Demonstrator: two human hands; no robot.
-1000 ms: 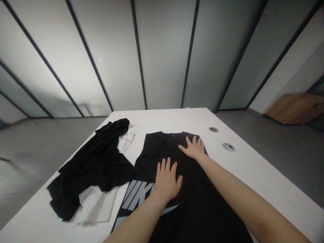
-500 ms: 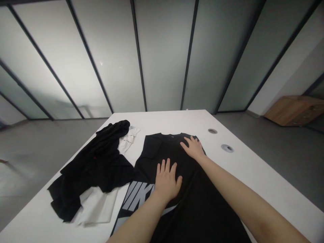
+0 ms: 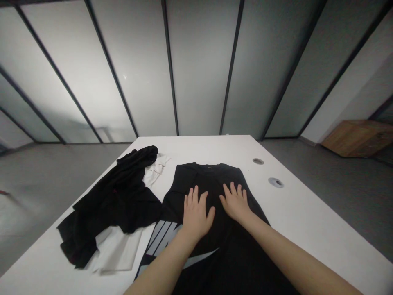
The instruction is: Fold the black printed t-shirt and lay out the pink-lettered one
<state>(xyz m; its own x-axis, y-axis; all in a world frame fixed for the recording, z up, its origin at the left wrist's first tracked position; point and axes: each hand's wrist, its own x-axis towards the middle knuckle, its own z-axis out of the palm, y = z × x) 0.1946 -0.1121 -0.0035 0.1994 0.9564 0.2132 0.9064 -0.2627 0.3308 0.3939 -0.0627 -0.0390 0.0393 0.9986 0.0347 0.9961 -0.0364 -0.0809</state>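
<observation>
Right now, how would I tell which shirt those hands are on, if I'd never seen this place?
In front of the glass wall stands a white table. Down its middle lies a black shirt, collar toward the wall, left hand and right hand spread on it. Unlike the crumpled black-and-white pile to its left, it is laid flat and shows grey print.

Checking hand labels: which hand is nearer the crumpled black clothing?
Left. The left hand lies on the spread black shirt, to the right of the crumpled black clothing; the right hand is on the same shirt, farther right.
</observation>
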